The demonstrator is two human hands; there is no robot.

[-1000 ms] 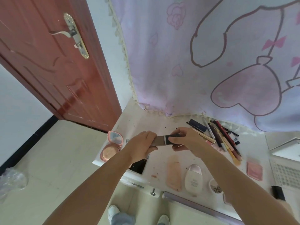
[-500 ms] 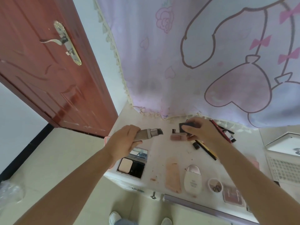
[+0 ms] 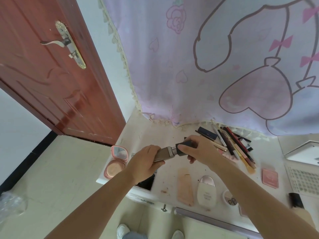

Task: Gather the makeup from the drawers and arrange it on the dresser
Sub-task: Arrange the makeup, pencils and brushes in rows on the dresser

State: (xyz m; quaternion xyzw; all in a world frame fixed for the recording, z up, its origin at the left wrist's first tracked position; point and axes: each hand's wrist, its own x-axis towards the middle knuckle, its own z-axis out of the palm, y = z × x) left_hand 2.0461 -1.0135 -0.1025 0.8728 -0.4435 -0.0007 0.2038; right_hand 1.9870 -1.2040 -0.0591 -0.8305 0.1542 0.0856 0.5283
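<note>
Capping a taupe makeup tube over the dresser, both hands on it.

The left hand [image 3: 144,163] is wrapping its fingers round the tube [image 3: 164,154] body, and the right hand [image 3: 201,150] is pinching the dark cap [image 3: 184,147] at the neck end; whether the cap is fully seated, I can't tell. Tube's being held just above the white dresser [image 3: 170,176], not resting on it. To do this well, I'd say: keep the left hand steady as the anchor, line the cap up straight w/ the neck, then push or twist till it stops, no tilt, so nothing's leaking. Next it wants a spot; probably btwn the open pink compact [image 3: 116,162] and the row of pencils [image 3: 236,149], near the peach tube [image 3: 185,186] and white bottle [image 3: 206,191] lying at the front edge.
</note>
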